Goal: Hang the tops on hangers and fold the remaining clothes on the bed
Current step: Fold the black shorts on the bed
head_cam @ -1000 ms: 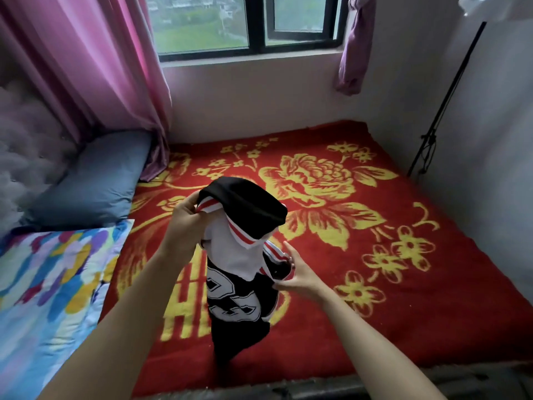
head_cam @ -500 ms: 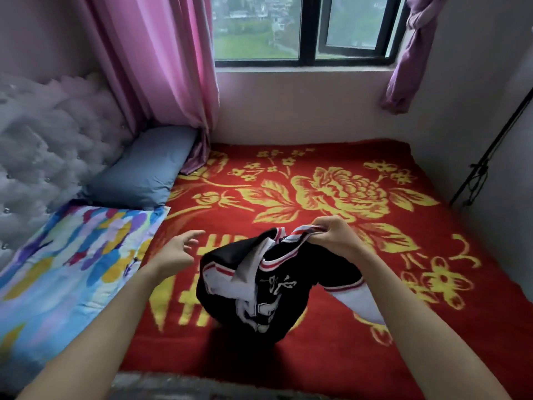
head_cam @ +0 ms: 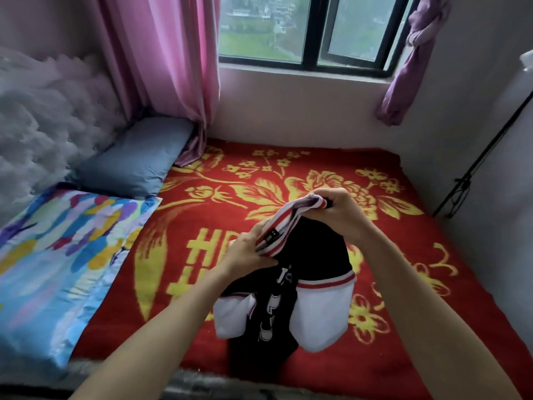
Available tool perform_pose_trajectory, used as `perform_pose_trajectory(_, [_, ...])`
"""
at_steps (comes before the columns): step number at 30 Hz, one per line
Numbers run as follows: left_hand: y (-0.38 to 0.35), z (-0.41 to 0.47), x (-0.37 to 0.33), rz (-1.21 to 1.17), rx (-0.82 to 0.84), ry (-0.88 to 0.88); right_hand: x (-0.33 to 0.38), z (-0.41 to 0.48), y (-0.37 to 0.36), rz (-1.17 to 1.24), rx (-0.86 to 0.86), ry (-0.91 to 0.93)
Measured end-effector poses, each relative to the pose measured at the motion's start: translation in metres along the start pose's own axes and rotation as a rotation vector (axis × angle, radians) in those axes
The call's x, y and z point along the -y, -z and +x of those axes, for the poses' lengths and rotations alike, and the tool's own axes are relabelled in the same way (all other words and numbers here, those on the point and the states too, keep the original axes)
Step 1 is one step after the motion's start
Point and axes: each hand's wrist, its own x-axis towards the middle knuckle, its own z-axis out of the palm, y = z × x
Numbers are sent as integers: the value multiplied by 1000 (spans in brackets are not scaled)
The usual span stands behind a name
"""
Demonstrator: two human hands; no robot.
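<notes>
A black jersey top (head_cam: pixel 314 255) with white sleeves and red-and-white striped trim hangs in front of me above the red floral blanket (head_cam: pixel 288 180) on the bed. My right hand (head_cam: pixel 337 212) grips the striped collar at its upper end. My left hand (head_cam: pixel 248 252) pinches the same collar band lower down, beside a small black label. The two white sleeves dangle below, and the body of the top is bunched. No hanger is in view.
A blue pillow (head_cam: pixel 135 157) and a colourful patterned pillow (head_cam: pixel 57 255) lie at the left by a grey tufted headboard (head_cam: pixel 37 116). Pink curtain (head_cam: pixel 161 62) and window are behind. A black stand (head_cam: pixel 473 168) leans along the right wall.
My left hand, free and open half a second ago, has come in and taken hold of the striped collar. The top now hangs lower with both white sleeves dangling; the view shifted leftward.
</notes>
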Motion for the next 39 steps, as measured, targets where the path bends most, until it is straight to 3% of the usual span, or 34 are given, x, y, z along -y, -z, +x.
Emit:
perform_pose_trajectory(3, [-1,-3,20,110,-3,83,2,-9,21,162,-124,-42])
perform_pose_trajectory(7, [5,-9,44,-144,-63,44,-7,-18,47,271,-255,-98])
perform_pose_trajectory(11, [31,-16,40,-229,-91,-26,-21,-29,62,324,-353,-189])
perform_pose_trajectory(15, [69,-15,18,-181,-157,-114,-35,-30,71,262,-447,-200])
perform_pose_trajectory(20, [118,-10,-12,-176,-429,-206,-51,-22,79,74,-613,-69])
perform_pose_trajectory(25, [113,-16,-11,-134,-523,-158,-77,-21,69,38,-428,-59])
perform_pose_trajectory(33, [52,-52,60,43,-462,256,-149,-47,20,123,-152,-385])
perform_pose_trajectory(36, [35,-59,74,100,-488,359,-167,-48,11,120,61,-539])
perform_pose_trajectory(39, [17,-65,91,12,-443,439,-190,-45,2,-39,273,-655])
